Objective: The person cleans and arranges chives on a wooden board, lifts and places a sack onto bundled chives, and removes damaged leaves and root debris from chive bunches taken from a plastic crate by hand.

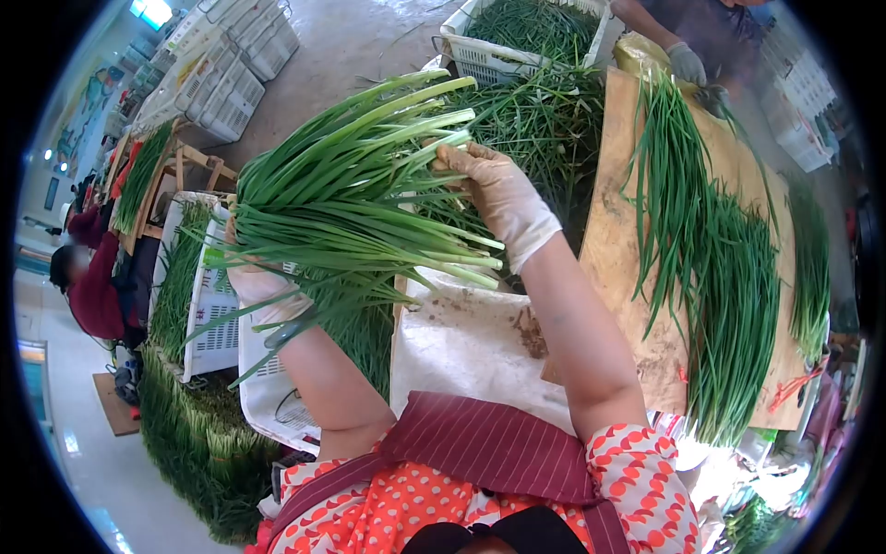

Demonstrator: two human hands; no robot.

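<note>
A large bunch of garlic chives (341,185) is held up in front of me, green leaves to the left and pale cut stem ends to the right. My left hand (263,288), in a thin pale glove, is closed around the leafy end; leaves hide most of its fingers. At the stem ends, my gloved right hand (503,194) pinches some stems between thumb and fingers. Below the bunch lies a white, dirt-stained sheet (471,342). More chives (355,337) lie beneath my left forearm, beside a white crate (263,388).
At right, a wooden board (618,258) carries long chives (729,305). Loose trimmings (544,120) are heaped ahead, below a filled white crate (480,57). Across the board is a co-worker's gloved hand (685,63). Stacked crates (217,78) and another person (97,286) are left.
</note>
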